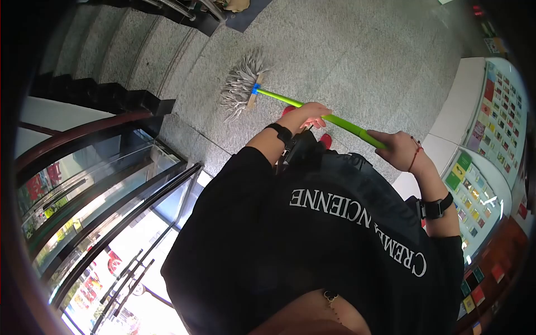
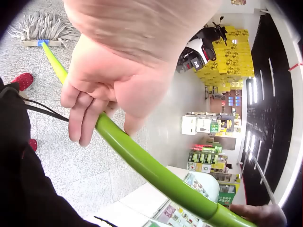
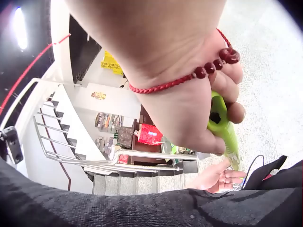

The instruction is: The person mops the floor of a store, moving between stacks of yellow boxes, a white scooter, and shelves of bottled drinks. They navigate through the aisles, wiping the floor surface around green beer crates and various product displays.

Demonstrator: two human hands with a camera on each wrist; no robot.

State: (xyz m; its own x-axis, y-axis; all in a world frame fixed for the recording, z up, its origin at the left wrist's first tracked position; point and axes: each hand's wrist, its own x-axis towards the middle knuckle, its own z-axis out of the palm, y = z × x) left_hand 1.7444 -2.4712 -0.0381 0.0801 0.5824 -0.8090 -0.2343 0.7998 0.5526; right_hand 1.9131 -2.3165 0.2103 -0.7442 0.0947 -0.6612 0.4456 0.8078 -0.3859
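Note:
A mop with grey string strands (image 1: 241,84) lies on the floor ahead, its blue socket joining a bright green handle (image 1: 345,125) that slants back toward the body. Partway along that handle, my left hand (image 1: 308,114) grips it with curled fingers, as the left wrist view also shows. My right hand (image 1: 402,151), wearing a red beaded bracelet (image 3: 200,72), holds the handle close to its upper end. The handle's hollow end (image 3: 218,116) shows between thumb and fingers in the right wrist view.
Grey stone steps (image 1: 120,50) rise at the far left, beside a glass-sided railing (image 1: 100,184). Display counters (image 1: 497,120) with small colourful items line the right. Red shoes (image 1: 326,140) stand under the handle. Yellow stacked boxes (image 2: 229,59) and a scooter (image 2: 201,49) appear farther off.

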